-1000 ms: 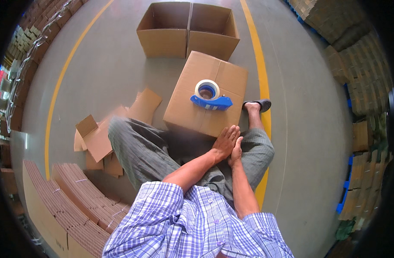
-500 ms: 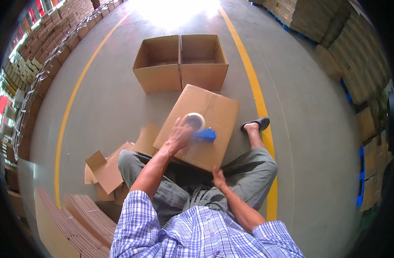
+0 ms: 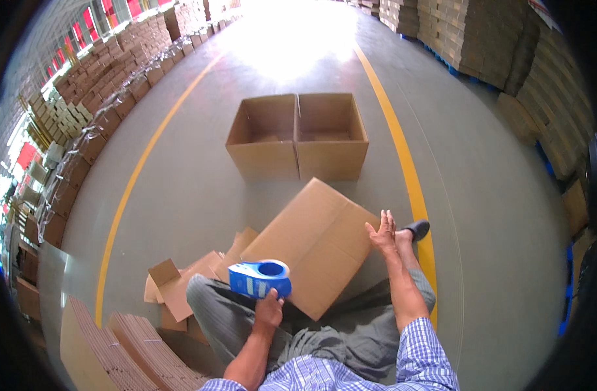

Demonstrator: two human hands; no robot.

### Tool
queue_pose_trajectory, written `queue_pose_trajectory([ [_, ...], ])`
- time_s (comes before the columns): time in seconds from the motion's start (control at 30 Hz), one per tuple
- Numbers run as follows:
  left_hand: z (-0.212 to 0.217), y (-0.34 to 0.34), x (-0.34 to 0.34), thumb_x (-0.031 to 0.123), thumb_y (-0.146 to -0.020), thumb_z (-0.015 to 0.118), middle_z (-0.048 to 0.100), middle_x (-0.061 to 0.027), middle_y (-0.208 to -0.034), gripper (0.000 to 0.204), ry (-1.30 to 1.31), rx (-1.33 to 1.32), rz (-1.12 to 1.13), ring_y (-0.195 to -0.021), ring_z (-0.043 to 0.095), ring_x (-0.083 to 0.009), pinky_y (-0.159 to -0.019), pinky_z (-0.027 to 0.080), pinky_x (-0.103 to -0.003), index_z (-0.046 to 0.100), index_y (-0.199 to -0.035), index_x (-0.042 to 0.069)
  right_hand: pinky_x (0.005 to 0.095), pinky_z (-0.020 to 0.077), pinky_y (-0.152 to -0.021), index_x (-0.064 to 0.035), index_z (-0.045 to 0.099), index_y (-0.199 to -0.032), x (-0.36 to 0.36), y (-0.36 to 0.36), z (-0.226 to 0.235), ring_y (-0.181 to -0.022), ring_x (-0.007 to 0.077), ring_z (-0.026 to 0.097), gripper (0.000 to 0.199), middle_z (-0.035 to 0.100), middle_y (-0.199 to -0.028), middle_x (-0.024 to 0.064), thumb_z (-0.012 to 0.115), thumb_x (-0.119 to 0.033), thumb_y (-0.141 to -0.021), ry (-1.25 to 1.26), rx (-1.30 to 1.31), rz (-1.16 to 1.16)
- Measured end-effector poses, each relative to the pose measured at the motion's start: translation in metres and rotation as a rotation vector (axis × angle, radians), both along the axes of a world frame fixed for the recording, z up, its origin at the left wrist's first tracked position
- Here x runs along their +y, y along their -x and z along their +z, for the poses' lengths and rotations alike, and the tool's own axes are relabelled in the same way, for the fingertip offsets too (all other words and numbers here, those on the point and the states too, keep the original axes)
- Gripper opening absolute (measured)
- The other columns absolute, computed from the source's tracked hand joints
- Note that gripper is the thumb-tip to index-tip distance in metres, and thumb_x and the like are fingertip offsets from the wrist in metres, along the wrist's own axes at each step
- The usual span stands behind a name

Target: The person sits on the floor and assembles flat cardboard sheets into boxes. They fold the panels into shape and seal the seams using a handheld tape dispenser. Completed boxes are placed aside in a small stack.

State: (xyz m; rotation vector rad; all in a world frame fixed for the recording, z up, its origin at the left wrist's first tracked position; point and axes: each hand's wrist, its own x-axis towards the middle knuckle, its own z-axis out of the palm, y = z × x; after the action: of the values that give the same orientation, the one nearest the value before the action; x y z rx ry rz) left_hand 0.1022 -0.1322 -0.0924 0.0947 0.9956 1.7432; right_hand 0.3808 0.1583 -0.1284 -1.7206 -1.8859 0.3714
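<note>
A closed cardboard box (image 3: 324, 244) rests tilted across my lap, its seamed face turned up. My left hand (image 3: 269, 309) grips a blue tape dispenser (image 3: 251, 285) with a roll of tape in it, held at the box's left edge. At the right corner of the box is my right hand (image 3: 382, 234), fingers spread and pointing up, with nothing in it; whether it touches the cardboard I cannot tell.
Two open-topped cardboard boxes (image 3: 266, 159) stand side by side ahead. Loose cardboard pieces (image 3: 181, 287) lie to my left, near a stack of flat cardboard (image 3: 109, 345). Yellow lines (image 3: 402, 146) run along the floor; stacked cartons (image 3: 487, 39) line both sides.
The left hand has carried the dispenser left, off the middle of the box. My right hand went from the near edge to the right corner and spread its fingers. The view tilted up.
</note>
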Motion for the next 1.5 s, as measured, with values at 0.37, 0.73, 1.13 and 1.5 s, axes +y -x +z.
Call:
queue_pose_trajectory([
  [0.37,0.000,0.042,0.163,0.004,-0.075,0.076,0.065,-0.0017,-0.102,0.044,-0.146,0.594,-0.410,-0.091,0.063,-0.0177,-0.082,0.054,-0.035,0.060,-0.116,0.006,0.0493,0.0339,-0.105,0.0059,0.043,-0.130,-0.066,-0.017,-0.008,-0.124,0.0436,0.043,0.071,0.050,-0.125,0.0310,0.062,-0.046,-0.086,0.223,-0.036,-0.457],
  [0.73,0.032,0.036,0.177,0.025,-0.061,0.087,0.069,-0.0089,-0.102,0.034,-0.205,1.648,-0.285,-0.079,0.066,-0.0246,-0.076,0.051,-0.038,0.074,-0.091,0.015,0.0363,0.0481,-0.090,0.0013,0.064,-0.107,-0.269,0.079,0.035,-0.101,0.0282,0.064,0.033,0.068,-0.105,0.0146,0.066,-0.027,-0.090,0.776,0.568,0.627],
  [1.13,-0.004,0.063,0.055,0.001,-0.071,0.079,0.069,-0.0030,-0.100,0.036,-0.021,0.354,-0.203,-0.089,0.065,-0.0152,-0.083,0.051,-0.031,0.068,-0.105,0.004,0.0434,0.0461,-0.095,0.0001,0.058,-0.122,-0.107,-0.008,0.006,-0.111,0.0383,0.060,0.066,0.064,-0.113,0.0253,0.062,-0.055,-0.086,0.436,0.198,-0.049],
  [1.5,0.018,0.030,0.152,0.013,-0.074,0.079,0.069,-0.0039,-0.098,0.031,0.002,0.988,-0.632,-0.098,0.064,-0.0187,-0.098,0.045,-0.041,0.068,-0.103,0.008,0.0544,0.0090,-0.116,-0.0086,0.034,-0.145,-0.250,0.030,0.011,-0.146,0.0328,0.015,0.096,0.027,-0.154,0.0114,0.080,-0.043,-0.068,0.039,-0.295,0.412],
])
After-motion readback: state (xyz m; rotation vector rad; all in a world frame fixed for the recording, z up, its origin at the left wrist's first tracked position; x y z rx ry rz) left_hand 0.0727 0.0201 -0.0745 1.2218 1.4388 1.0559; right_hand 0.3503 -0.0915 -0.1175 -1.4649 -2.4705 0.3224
